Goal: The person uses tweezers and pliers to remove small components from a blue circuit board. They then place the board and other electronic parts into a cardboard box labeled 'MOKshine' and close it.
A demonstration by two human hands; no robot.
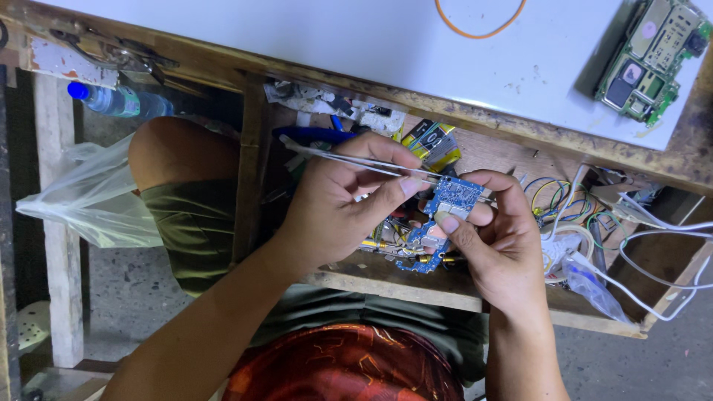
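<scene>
- Above an open, cluttered drawer under a wooden bench [475,119], a seated person holds both hands close together, seen from over their head.
- Left hand [342,204]: its grip is pinched shut on a pair of slim metal tweezers [349,157], thumb and fingers pressing the two arms together.
- Long axis of the tweezers: nearly level, running from the person's left, where the blunt end sticks out past the knuckles, toward the right, where the tips reach the board.
- Right hand [501,241]: its grip is clamped on a small blue circuit board [449,200], thumb on the near face, fingers curled behind the far edge.
- Blue circuit board: it sits between the two hands, just to the right of the left thumb, held in the air over the drawer, its length running up and down in view.
- Tweezer tips meet the board's upper edge; I cannot tell if they grasp a part.
- On the bench's white sheet [334,33] lie an orange rubber band [479,22] and a green circuit board [653,56], well apart from the hands.
- Coloured wires [564,200] and white cable [661,245] fill the drawer's right side.
</scene>
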